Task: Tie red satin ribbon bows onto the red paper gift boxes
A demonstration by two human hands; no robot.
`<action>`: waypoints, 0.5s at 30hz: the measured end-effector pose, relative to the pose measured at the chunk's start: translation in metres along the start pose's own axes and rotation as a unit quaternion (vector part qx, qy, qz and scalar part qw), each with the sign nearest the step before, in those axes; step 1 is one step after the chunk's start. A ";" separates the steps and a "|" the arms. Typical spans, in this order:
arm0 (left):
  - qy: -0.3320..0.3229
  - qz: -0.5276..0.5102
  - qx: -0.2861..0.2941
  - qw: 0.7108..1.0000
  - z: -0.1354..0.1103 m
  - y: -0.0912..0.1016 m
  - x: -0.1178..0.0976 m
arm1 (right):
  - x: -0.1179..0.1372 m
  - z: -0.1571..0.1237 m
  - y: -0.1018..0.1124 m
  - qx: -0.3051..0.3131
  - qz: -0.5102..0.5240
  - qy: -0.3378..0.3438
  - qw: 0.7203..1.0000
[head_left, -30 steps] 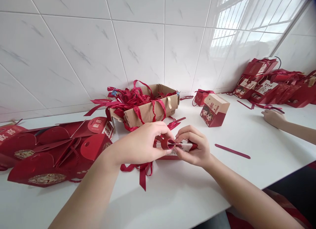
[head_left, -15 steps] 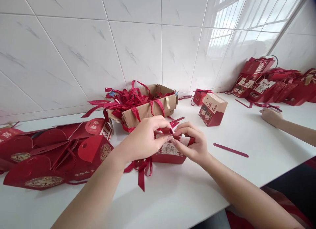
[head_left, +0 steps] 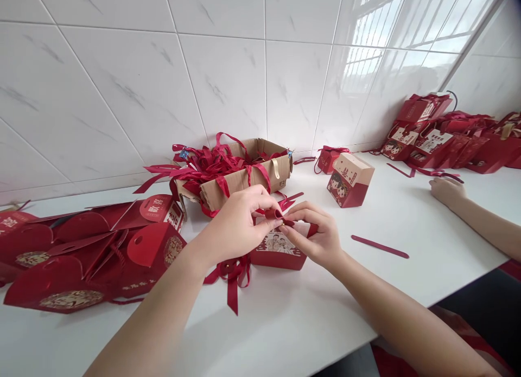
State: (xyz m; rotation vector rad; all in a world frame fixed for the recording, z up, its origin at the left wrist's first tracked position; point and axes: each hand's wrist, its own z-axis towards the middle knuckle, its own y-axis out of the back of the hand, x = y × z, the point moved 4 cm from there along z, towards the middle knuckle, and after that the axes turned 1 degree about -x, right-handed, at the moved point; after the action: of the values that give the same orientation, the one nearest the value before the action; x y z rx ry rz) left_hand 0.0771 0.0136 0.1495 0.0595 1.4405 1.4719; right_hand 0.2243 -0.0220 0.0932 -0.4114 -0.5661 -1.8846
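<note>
My left hand [head_left: 244, 219] pinches a curled dark red strap [head_left: 274, 215] between thumb and fingers. From the other side, my right hand [head_left: 315, 230] closes on the same strap, its thumb and index fingertips meeting the left ones. A tiny gold fitting shows between the fingertips; its exact shape is too small to make out. Directly beneath both hands, a red gift box [head_left: 277, 257] with a cream printed panel rests on the table, its top mostly hidden. Beside the box on the left lies a bundle of red ribbon [head_left: 233, 279] with a tail hanging towards me.
An open cardboard box [head_left: 240, 180] full of red ribbons stands behind. Folded red cartons [head_left: 97, 252] lie left. At right are a cream-and-red box [head_left: 350, 180], a flat strap [head_left: 379, 247], stacked red boxes [head_left: 431, 135] and another person's hand [head_left: 448, 191].
The strap's curl between my fingertips now stands up more visibly, and the fingers have shifted slightly. The gift box stays put.
</note>
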 end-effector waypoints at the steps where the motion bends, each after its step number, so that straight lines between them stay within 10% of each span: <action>1: 0.000 0.001 0.002 1.000 0.000 0.000 0.000 | 0.000 0.000 0.000 0.001 0.001 -0.002 1.000; 15: 0.037 -0.058 0.005 0.998 0.004 -0.002 0.006 | -0.010 0.000 -0.002 -0.010 0.023 -0.046 0.999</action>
State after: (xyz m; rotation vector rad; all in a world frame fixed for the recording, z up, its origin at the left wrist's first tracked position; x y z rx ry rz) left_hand 0.0784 0.0196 0.1456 -0.0712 1.4863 1.3844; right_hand 0.2260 -0.0138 0.0875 -0.5230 -0.5952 -1.8349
